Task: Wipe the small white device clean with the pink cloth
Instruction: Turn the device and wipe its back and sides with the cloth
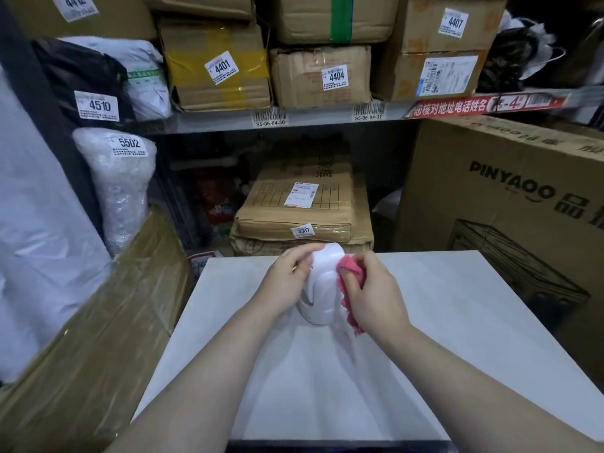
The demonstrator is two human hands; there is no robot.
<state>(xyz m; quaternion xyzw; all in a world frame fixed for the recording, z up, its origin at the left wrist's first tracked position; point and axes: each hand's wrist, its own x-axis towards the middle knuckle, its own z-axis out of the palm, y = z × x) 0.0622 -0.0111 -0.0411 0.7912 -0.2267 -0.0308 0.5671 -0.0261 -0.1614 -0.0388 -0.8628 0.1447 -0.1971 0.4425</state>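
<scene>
Pink cloth on the white device: wiping under way.
My left grip curls round the device's left side and steadies it on the counter, toward the far edge. My right grip clutches the cloth against its right flank. I judge only that flank is being covered, with the top, left side and base likely still to do. Bare counter lies near and right, while the brown box crowds the left edge.

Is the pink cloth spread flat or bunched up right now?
Bunched: the pink cloth is crumpled in the right hand, pressed against the white device.
</scene>
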